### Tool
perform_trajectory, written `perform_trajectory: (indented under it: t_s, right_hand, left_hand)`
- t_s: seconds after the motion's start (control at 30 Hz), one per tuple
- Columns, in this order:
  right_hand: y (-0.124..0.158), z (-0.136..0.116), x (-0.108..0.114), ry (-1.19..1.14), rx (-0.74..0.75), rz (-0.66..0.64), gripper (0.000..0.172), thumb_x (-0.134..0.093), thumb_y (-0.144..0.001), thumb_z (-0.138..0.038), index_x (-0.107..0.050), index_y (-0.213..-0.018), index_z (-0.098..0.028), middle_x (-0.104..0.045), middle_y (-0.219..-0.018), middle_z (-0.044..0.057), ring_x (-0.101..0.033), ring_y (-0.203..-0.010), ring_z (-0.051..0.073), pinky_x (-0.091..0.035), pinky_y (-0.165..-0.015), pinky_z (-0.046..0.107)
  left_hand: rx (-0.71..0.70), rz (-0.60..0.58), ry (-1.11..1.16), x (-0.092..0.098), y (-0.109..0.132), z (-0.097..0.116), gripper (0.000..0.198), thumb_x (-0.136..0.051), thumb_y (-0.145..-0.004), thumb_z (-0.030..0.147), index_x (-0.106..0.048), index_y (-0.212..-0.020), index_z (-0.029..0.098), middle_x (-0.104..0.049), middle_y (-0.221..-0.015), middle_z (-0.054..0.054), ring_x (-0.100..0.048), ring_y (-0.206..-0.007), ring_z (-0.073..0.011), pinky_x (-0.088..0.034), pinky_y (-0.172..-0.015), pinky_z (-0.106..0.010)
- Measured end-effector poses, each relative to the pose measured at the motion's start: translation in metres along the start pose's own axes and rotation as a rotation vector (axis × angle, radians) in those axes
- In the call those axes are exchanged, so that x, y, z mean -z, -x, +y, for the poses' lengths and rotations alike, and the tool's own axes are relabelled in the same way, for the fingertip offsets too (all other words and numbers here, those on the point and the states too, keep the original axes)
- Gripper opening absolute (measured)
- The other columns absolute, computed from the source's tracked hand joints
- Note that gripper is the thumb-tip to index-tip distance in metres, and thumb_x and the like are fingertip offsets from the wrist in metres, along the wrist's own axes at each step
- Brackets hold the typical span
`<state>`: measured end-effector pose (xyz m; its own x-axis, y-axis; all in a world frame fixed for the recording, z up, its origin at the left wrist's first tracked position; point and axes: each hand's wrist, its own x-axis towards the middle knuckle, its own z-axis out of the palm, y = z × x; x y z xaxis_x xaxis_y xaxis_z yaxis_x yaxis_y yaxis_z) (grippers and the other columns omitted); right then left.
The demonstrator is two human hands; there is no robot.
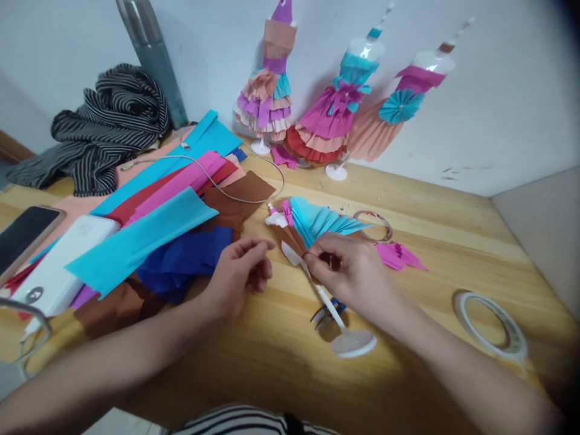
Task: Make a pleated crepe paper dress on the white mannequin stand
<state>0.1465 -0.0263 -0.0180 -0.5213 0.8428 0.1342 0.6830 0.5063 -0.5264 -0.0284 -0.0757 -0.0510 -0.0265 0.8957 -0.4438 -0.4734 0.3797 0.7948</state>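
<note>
Dress form | beside right grip, clamped on brown paper | left grip loosely parted

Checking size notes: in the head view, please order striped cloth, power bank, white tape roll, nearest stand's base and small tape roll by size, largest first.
1. Striped cloth
2. Power bank
3. White tape roll
Nearest stand's base, small tape roll: too alike to rank; the base sits nearer the camera.
</note>
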Motion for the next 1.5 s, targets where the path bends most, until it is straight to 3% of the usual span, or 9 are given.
perform_trajectory:
  t_s: [0.2,0.33,0.5,0.83,1.03,1.23,1.5]
  right_hand:
    - [-0.038,0.001,-0.005,0.295,-0.076,-0.049,0.016,-0.053,-0.076,-0.019,-0.063,-0.064,-0.018,-0.068,-0.072,0.005,-0.06,-0.066,0.017,-0.036,-0.059,0.027]
    - [-0.047,0.004,-0.015,0.434,-0.116,-0.11,0.021,-0.052,-0.082,-0.026,-0.069,-0.071,-0.019,-0.072,-0.076,0.007,-0.064,-0.071,0.021,-0.033,-0.057,0.029]
    - [-0.046,0.008,-0.021,0.514,-0.099,-0.108,0.024,-0.051,-0.084,-0.029,-0.069,-0.073,-0.018,-0.072,-0.078,0.008,-0.065,-0.071,0.021,-0.03,-0.055,0.029]
    - [-0.043,0.017,-0.029,0.525,-0.061,-0.024,0.023,-0.053,-0.085,-0.029,-0.067,-0.072,-0.016,-0.069,-0.074,0.006,-0.06,-0.062,0.017,-0.024,-0.051,0.028]
    - [-0.042,0.017,-0.029,0.482,-0.034,-0.007,0.021,-0.054,-0.083,-0.026,-0.066,-0.07,-0.015,-0.068,-0.074,0.007,-0.058,-0.06,0.016,-0.023,-0.051,0.027]
    - [-0.04,0.02,-0.033,0.45,-0.036,0.024,0.021,-0.054,-0.084,-0.025,-0.067,-0.071,-0.015,-0.069,-0.076,0.007,-0.06,-0.062,0.016,-0.026,-0.052,0.027]
    - [-0.037,0.021,-0.031,0.393,-0.041,0.009,0.022,-0.053,-0.085,-0.022,-0.068,-0.072,-0.014,-0.068,-0.075,0.008,-0.061,-0.065,0.017,-0.032,-0.055,0.027]
  left_hand:
    - [0.13,0.048,-0.13,-0.027,0.001,0.002,0.019,-0.05,-0.082,0.019,-0.061,-0.095,0.012,-0.057,-0.058,0.003,-0.046,-0.033,-0.0047,-0.028,-0.033,-0.015]
    - [0.065,0.145,-0.145,-0.035,-0.014,0.005,0.018,-0.044,-0.085,0.016,-0.06,-0.094,0.013,-0.053,-0.058,0.005,-0.041,-0.03,-0.0037,-0.025,-0.031,-0.016]
    - [0.06,0.151,-0.118,-0.034,-0.026,-0.004,0.019,-0.043,-0.084,0.017,-0.059,-0.092,0.013,-0.053,-0.056,0.005,-0.04,-0.029,-0.0048,-0.024,-0.031,-0.017]
    - [-0.042,0.06,-0.125,-0.033,-0.025,-0.016,0.024,-0.047,-0.079,0.029,-0.061,-0.085,0.011,-0.053,-0.06,0.003,-0.038,-0.032,-0.0036,-0.024,-0.034,-0.017]
    - [-0.137,0.034,-0.223,-0.028,-0.022,-0.02,0.04,-0.047,-0.083,0.032,-0.061,-0.11,0.007,-0.053,-0.064,0.003,-0.037,-0.037,-0.0041,-0.026,-0.037,-0.019]
    - [-0.287,0.013,-0.384,-0.02,-0.023,-0.027,0.042,-0.048,-0.087,0.028,-0.058,-0.126,0.013,-0.056,-0.071,0.001,-0.039,-0.047,-0.0064,-0.031,-0.045,-0.02]
    - [-0.256,-0.05,-0.484,-0.016,-0.031,-0.03,0.044,-0.04,-0.091,0.026,-0.053,-0.131,0.014,-0.05,-0.065,0.002,-0.038,-0.048,-0.0079,-0.032,-0.047,-0.021]
